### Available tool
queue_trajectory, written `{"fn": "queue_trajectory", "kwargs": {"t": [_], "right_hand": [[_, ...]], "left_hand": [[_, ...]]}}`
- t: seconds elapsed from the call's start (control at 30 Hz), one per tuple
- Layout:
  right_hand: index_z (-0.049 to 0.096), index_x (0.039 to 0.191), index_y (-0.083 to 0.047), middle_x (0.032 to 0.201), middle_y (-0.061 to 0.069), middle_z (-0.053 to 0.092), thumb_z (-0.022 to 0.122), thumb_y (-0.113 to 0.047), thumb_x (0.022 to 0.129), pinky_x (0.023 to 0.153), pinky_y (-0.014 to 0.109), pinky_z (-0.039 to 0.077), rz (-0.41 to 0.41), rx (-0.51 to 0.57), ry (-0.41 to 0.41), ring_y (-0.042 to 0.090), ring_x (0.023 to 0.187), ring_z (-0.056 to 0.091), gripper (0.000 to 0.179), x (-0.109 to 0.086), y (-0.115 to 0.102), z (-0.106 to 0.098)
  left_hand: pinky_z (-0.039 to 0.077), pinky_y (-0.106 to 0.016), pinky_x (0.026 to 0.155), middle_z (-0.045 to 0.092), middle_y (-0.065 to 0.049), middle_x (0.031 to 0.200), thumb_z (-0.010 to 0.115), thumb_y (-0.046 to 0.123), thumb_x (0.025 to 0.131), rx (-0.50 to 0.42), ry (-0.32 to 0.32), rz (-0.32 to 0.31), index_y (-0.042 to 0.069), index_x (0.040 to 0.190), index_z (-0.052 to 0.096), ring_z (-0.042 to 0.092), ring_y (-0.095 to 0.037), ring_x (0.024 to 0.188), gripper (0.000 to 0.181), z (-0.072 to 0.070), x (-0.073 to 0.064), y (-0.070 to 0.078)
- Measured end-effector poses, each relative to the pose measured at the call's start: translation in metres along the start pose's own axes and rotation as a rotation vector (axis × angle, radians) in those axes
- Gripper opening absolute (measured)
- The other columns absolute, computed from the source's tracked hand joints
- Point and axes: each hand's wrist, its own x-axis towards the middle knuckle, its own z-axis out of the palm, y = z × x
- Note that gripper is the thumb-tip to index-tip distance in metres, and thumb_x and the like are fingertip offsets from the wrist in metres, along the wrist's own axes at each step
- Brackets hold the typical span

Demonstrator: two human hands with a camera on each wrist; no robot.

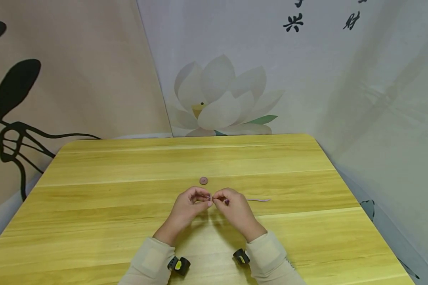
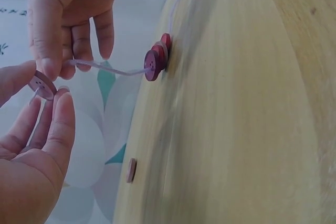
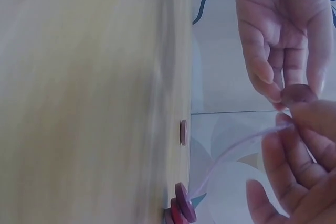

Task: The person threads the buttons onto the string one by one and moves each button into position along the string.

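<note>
My left hand (image 1: 185,206) pinches a round mauve button (image 2: 42,84) by its edge between thumb and fingers. Close beside it, my right hand (image 1: 238,210) pinches a pale lilac cord (image 2: 118,71) between thumb and forefinger. A bit of cord shows at the held button's holes in the left wrist view; how far it passes through is hard to tell. Farther along the cord, several red and purple buttons (image 2: 152,65) are strung face to face. The cord's tail (image 1: 259,200) lies on the table to the right of my right hand.
One loose mauve button (image 1: 203,180) lies on the wooden table (image 1: 110,206), just beyond my hands. Behind the table hangs a pale cloth (image 1: 306,87) printed with a lotus. Both wrists wear black straps with small devices (image 1: 180,265).
</note>
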Motion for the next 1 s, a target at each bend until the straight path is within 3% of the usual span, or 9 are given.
{"fn": "queue_trajectory", "kwargs": {"t": [0.27,0.63,0.83,1.0], "right_hand": [[0.07,0.093,-0.009,0.092,-0.001,0.067,0.065,-0.005,0.091,0.076,0.033,0.052,-0.038,-0.007,0.0,0.012,0.084,0.06,0.006,0.0009,0.0034,0.0017],[0.069,0.094,-0.008,0.092,0.0,0.067,0.064,-0.005,0.091,0.078,0.043,0.053,-0.024,-0.003,-0.011,0.014,0.085,0.06,0.006,0.0011,0.0036,0.0016],[0.069,0.095,-0.009,0.091,-0.001,0.066,0.065,-0.007,0.091,0.078,0.04,0.053,-0.022,-0.011,-0.009,0.013,0.084,0.06,0.006,0.0004,0.0046,0.0017],[0.069,0.095,-0.008,0.092,-0.001,0.067,0.065,-0.006,0.091,0.078,0.04,0.053,-0.025,-0.011,-0.011,0.014,0.085,0.06,0.006,0.0,0.0045,0.0012]], "left_hand": [[0.051,-0.025,0.075,0.067,-0.011,0.098,0.072,0.002,0.084,0.038,-0.029,0.018,-0.004,0.103,0.063,0.062,-0.019,0.093,0.022,-0.0009,0.0001,-0.0001],[0.052,-0.03,0.078,0.067,-0.009,0.098,0.071,0.009,0.087,0.072,-0.037,0.015,-0.002,0.102,0.065,0.062,-0.018,0.094,0.02,-0.001,-0.0005,0.0],[0.052,-0.042,0.084,0.067,-0.011,0.1,0.065,0.01,0.092,0.051,-0.043,0.008,-0.003,0.104,0.065,0.063,-0.02,0.093,0.018,0.0002,-0.0012,0.0008],[0.053,-0.042,0.083,0.067,-0.011,0.098,0.065,0.008,0.091,0.05,-0.042,0.013,-0.003,0.104,0.065,0.063,-0.022,0.092,0.017,0.0006,-0.0008,0.0007]]}}
